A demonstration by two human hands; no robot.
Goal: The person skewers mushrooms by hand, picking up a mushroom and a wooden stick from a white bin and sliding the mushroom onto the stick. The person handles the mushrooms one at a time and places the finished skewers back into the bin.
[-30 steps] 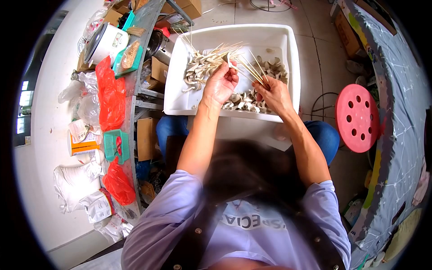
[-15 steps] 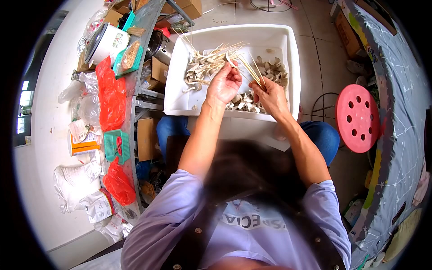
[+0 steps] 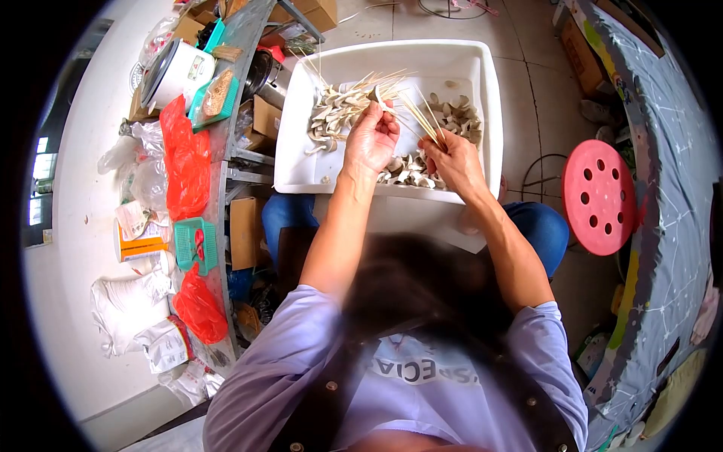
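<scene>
My left hand point(image 3: 372, 140) is closed in a pinch on a pale grey mushroom piece point(image 3: 375, 93), above the white plastic tub point(image 3: 290, 167). Several thin bamboo skewers point(image 3: 427, 122) fan out from my right hand point(image 3: 455, 160), whose fingers are wrapped round their lower ends. Beyond my left hand lies a pile of skewered mushrooms point(image 3: 331, 117), with bare stick ends pointing up and right. Loose mushroom pieces point(image 3: 407, 172) lie along the near side of the tub, partly behind my right hand. More loose mushrooms point(image 3: 461, 119) sit at its right side.
On the left stands a metal table point(image 3: 218, 143) with red plastic bags point(image 3: 187, 166), a white cooker point(image 3: 179, 74) and a green basket point(image 3: 195, 245). A red round stool point(image 3: 599, 198) stands at the right, beside a surface covered with grey patterned cloth point(image 3: 678, 173).
My left hand and the mushroom piece have shifted slightly to the left. My right hand stays almost in place with the skewers.
</scene>
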